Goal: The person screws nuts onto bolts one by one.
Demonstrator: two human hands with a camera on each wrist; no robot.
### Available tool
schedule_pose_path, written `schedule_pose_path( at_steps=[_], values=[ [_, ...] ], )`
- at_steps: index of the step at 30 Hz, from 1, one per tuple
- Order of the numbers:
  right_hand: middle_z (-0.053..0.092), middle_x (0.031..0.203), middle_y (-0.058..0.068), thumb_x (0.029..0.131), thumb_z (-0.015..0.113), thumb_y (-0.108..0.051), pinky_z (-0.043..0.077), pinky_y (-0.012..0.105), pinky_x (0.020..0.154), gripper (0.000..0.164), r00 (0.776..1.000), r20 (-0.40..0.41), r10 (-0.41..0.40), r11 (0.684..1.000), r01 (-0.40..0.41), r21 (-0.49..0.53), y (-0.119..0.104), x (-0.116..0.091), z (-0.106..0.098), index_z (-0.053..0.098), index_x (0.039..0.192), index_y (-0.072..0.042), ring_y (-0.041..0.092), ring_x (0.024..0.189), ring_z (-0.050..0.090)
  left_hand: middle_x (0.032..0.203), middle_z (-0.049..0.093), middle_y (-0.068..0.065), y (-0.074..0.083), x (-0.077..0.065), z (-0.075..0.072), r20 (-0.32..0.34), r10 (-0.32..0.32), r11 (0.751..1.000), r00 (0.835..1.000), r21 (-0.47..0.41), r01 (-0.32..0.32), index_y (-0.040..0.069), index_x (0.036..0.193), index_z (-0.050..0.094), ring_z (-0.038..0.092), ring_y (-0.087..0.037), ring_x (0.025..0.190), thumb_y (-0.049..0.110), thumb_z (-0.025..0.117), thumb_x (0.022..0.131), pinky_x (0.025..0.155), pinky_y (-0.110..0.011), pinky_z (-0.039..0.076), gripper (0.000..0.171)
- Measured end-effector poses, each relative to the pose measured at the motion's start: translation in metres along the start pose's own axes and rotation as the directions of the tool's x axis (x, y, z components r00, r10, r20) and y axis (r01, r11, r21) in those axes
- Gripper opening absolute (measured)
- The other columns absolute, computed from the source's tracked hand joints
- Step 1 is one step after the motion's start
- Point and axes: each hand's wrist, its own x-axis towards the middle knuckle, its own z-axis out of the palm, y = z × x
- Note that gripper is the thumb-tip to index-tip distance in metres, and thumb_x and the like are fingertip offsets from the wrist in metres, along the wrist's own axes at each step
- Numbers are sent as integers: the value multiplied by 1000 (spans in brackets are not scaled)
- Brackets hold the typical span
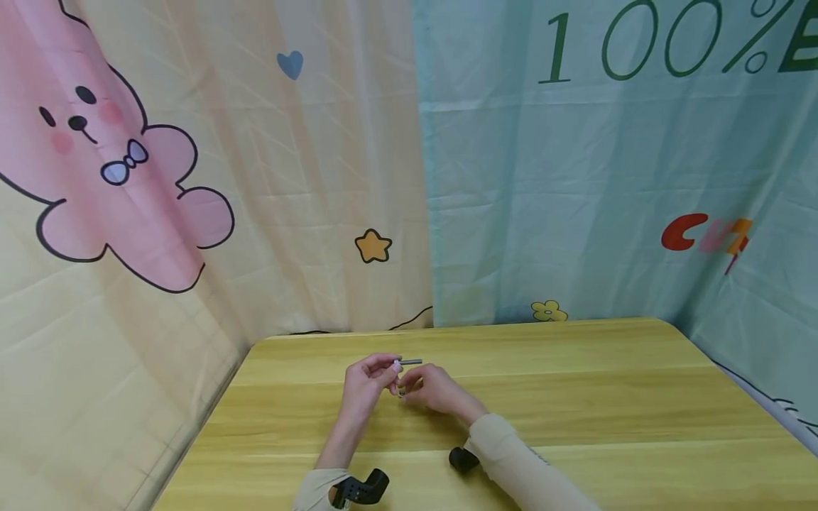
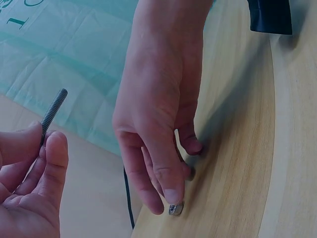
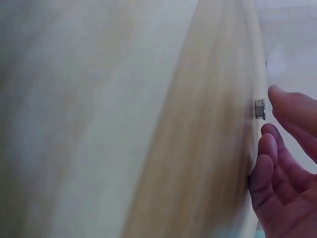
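My left hand (image 1: 364, 383) pinches a grey metal bolt (image 2: 53, 110) between thumb and fingers. Its threaded end sticks out past the fingertips, while the other end is hidden in the hand. A small metal hex nut (image 3: 260, 109) lies on the wooden table just by my right hand (image 1: 441, 392). In the right wrist view, a gap shows between the nut and the fingers (image 3: 292, 110), which are parted and loosely bent around it. From the left wrist view, one right fingertip overlaps the nut's upper edge.
The light wood table (image 1: 575, 397) spreads under both hands. Patterned curtains (image 1: 332, 177) hang behind and beside it. Black wrist cameras are strapped at both sleeves, the left one (image 1: 364, 488) low over the front of the table.
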Motion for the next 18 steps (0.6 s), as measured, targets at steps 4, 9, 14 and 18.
schedule_pose_path(
  at_steps=[4, 9, 14, 18],
  values=[
    [70, 91, 0, 84, 78, -7, 52, 29, 73, 12, 1000, -9, 16, 1000, -16, -2, -2, 1, 3, 73, 95, -9, 11, 79, 59, 74, 66, -8, 0, 0, 0, -3, 0, 1000, 1000, -7, 0, -8, 105, 68, 59, -20, 59, 0, 69, 90, 58, -26, 54, 18],
    [69, 83, -1, 84, 78, -6, 49, 28, 68, 7, 1000, -7, 18, 1000, -18, -24, -4, 0, 3, 73, 89, -7, 11, 73, 55, 78, 67, -10, 0, 0, -1, -5, 4, 1000, 1000, -16, -4, -10, 106, 67, 61, -18, 63, 0, 69, 90, 56, -24, 54, 19],
    [66, 76, -4, 83, 79, -7, 50, 26, 67, 7, 1000, -12, 18, 996, -19, -82, -6, -3, -1, 73, 85, -6, 9, 70, 54, 86, 67, -18, -1, 1, -1, -2, -2, 1000, 1000, -18, 2, -12, 109, 66, 61, -15, 64, 1, 69, 90, 56, -23, 54, 23],
    [64, 71, -6, 83, 79, -8, 49, 24, 62, 6, 1000, -9, 20, 993, -20, -116, -6, -5, -3, 73, 80, -7, 8, 66, 53, 84, 68, -14, 0, 0, -1, 3, -8, 1000, 1000, -11, 8, -12, 109, 65, 61, -14, 64, 2, 69, 91, 56, -24, 55, 23]
  ],
)
